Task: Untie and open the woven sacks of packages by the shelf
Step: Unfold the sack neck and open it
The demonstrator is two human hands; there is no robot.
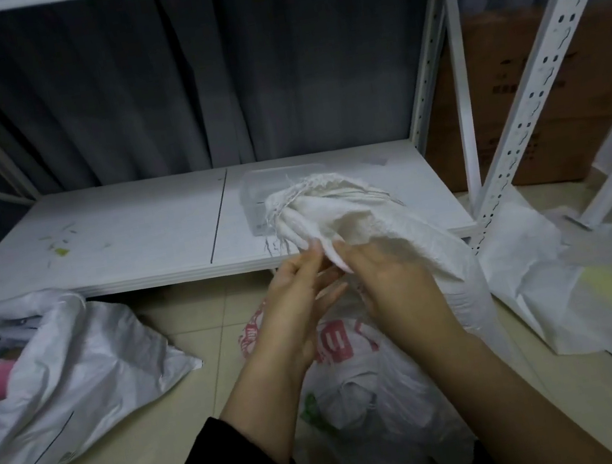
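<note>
Both hands at frame centre work the tied sack [355,224] neck: left hand [299,301] fingertips pinch near the knot, right hand [396,281] curls round fabric to steady it w/ mouth propped on shelf [117,237].

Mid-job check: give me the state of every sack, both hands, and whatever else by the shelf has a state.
Middle sack: neck bunched and tied, not yet open.
Left sack: mouth open, contents showing, lying on the floor.
Right sack: lying flat; mouth not visible, cannot tell.
Left hand: pinching the tie below the knot.
Right hand: pinching the same tie.
Clear container: on the shelf board, looks empty.
Cardboard box: closed, behind the shelf post.
</note>
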